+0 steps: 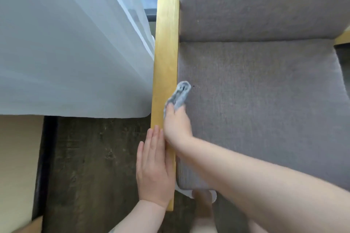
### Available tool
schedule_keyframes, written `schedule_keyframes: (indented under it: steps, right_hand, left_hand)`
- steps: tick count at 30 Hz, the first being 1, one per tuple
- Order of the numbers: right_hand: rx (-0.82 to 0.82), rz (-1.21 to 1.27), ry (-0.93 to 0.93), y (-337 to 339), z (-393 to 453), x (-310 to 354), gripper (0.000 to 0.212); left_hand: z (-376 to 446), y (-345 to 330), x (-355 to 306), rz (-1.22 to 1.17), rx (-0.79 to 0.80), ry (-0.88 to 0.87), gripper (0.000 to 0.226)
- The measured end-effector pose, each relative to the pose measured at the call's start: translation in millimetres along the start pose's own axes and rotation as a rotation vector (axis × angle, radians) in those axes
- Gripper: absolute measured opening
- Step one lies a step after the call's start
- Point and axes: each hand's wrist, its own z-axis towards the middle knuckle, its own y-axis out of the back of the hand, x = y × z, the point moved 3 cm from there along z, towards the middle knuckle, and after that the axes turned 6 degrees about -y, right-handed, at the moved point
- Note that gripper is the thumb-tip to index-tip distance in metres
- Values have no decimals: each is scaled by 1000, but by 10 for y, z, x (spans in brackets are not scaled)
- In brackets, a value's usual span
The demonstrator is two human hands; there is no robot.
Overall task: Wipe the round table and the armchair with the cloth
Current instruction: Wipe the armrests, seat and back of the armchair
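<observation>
Two hands in view, one cloth, one armchair point(265, 100) w/ grey seat cushion and back cushion. Round table not seen. Wooden armrest point(165, 53) runs as a narrow yellow strip from near bottom centre up toward the window, its right edge tight against the seat cushion, its left edge just beside the white sheer curtain point(72, 43) higher up. Lower down, left of the armrest, dark wood floor point(91, 166) lies open; curtain hem ends above it. A second bit of yellow wood shows at far right edge behind the cushion.

Left hand point(153, 168) lies flat on the near end of the armrest, fingers straight and together, pointing away, holding nothing. Right hand point(176, 121) reaches across from the right, forearm over the seat cushion, fingers curled round the cloth point(180, 95). Cloth is grey, bunched, sticking out beyond the fingers at the seam between armrest & cushion, touching both. The two hands sit just beside each other, fingertips of left nearly at right wrist.
</observation>
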Motion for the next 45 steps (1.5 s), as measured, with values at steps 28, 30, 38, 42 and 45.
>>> schedule_keyframes:
  steps: [28, 30, 38, 42, 45]
  right_hand:
    - [1, -715, 1052, 998, 1046, 944, 65]
    - [-142, -754, 1129, 1395, 1162, 1053, 65]
    - [-391, -1184, 1760, 1438, 1893, 1624, 36]
    - [-280, -1565, 1734, 1403, 2204, 1291, 29]
    - [-147, -1649, 1622, 1628, 2081, 1135, 29]
  left_hand:
    - [1821, -125, -194, 133, 67, 103, 60]
    - [1814, -126, -209, 109, 89, 115, 62]
    - [1802, -145, -196, 95, 88, 142, 60]
    - [1802, -152, -202, 93, 79, 136, 61]
    - [1804, -149, -213, 132, 93, 135, 61]
